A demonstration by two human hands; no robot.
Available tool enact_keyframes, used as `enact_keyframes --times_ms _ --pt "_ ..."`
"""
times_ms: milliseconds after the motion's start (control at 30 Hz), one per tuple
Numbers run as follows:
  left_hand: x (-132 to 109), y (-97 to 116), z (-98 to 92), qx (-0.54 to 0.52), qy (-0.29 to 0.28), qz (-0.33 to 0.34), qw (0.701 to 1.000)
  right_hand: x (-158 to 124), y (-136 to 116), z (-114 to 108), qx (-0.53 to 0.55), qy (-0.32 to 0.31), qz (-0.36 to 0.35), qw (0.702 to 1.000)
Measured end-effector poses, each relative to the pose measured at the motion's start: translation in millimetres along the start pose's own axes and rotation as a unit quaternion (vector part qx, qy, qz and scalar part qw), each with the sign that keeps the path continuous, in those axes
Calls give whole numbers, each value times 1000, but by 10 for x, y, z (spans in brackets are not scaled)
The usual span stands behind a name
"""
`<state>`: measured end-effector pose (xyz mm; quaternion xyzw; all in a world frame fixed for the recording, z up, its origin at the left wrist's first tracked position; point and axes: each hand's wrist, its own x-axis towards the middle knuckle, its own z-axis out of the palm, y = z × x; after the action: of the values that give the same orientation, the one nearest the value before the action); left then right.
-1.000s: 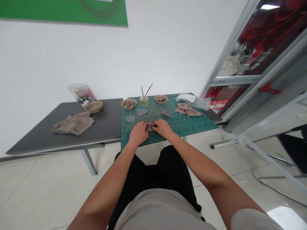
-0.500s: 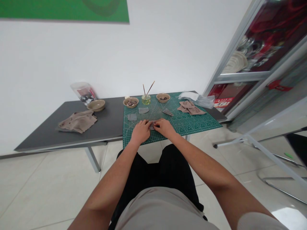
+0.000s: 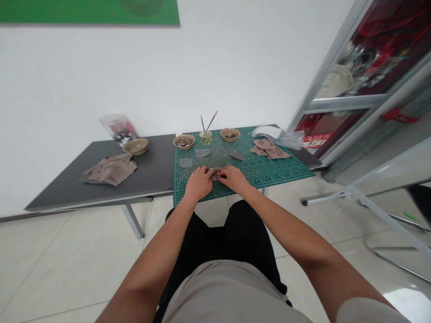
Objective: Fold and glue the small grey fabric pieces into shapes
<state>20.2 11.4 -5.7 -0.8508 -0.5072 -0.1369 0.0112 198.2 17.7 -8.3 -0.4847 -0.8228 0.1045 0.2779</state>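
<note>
Near the front edge of a green cutting mat (image 3: 269,175), both hands work at a small clear plastic bag (image 3: 215,176) with something brownish in it. My left hand (image 3: 199,181) holds the bag's left side, fingers together and pressed down on it. From the right, my right hand (image 3: 233,178) pinches the bag between thumb and fingertips. Its contents are too small to make out. Beyond my hands lie two flat clear bags (image 3: 186,163) and another small bag (image 3: 236,155) holding something dark.
Two tan bowls (image 3: 183,142) of small dark pieces flank a glass jar (image 3: 205,138) with two thin sticks. Brown cloth (image 3: 269,148) and plastic packaging (image 3: 286,138) lie right. On the dark table (image 3: 151,168) are more cloth (image 3: 111,169), another bowl (image 3: 135,146) and a clear container (image 3: 117,129).
The view has shifted slightly. My hands stay at the same small bag, and the right fingertips have moved only a little. The other things lie where they were.
</note>
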Motion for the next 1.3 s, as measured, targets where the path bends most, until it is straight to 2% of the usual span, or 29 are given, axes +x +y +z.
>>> enact_keyframes --times_ms 167,400,567,767,933,1100,1300 --pt "-3 5 3 -7 11 2 1000 -90 33 -25 11 -13 -39 999" --pt "-7 37 -5 1 13 -5 1000 93 136 -18 6 -2 1 1000" --pt "-3 65 -4 1 18 -18 1000 58 84 -18 -11 -7 -13 1000" --pt "1 62 9 15 17 -18 1000 91 170 -97 -10 -17 -12 1000" --pt "3 57 1 19 10 -28 999 212 168 -42 -47 -13 -6 999" --pt "-7 55 14 16 29 -27 999 181 184 -42 -36 -21 -13 999" --pt "-13 61 9 18 32 -27 999 308 148 50 -53 -15 -4 998"
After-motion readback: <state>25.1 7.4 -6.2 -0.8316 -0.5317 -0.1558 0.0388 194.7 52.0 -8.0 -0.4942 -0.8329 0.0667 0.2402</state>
